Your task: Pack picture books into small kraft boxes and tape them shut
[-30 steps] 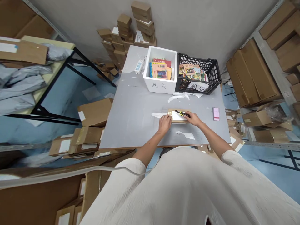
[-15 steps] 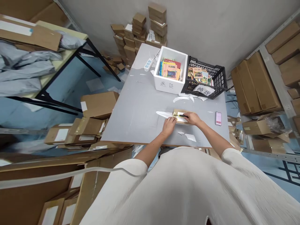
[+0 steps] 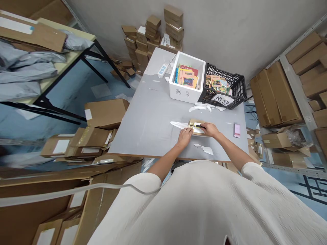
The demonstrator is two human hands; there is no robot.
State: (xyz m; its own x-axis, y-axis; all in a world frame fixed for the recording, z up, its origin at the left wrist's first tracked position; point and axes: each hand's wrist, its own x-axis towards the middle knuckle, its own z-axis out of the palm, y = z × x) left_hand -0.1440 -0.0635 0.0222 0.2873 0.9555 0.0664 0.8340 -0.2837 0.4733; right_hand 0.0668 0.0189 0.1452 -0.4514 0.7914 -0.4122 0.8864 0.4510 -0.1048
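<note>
Scraps of white paper (image 3: 207, 150) are lying nearest me on a grey table (image 3: 143, 115). Just beyond, a small cardboard parcel (image 3: 197, 130) is lying flat on the table between my hands. My left hand (image 3: 184, 136) is resting curled fingers on its left end; whether they are gripping, I cannot tell. My right hand (image 3: 209, 129) is grasping a utility knife (image 3: 198, 126) over its top. Farther back, a white foam box (image 3: 182, 94) and a black plastic crate (image 3: 238, 89) are holding books (image 3: 187, 79).
</note>
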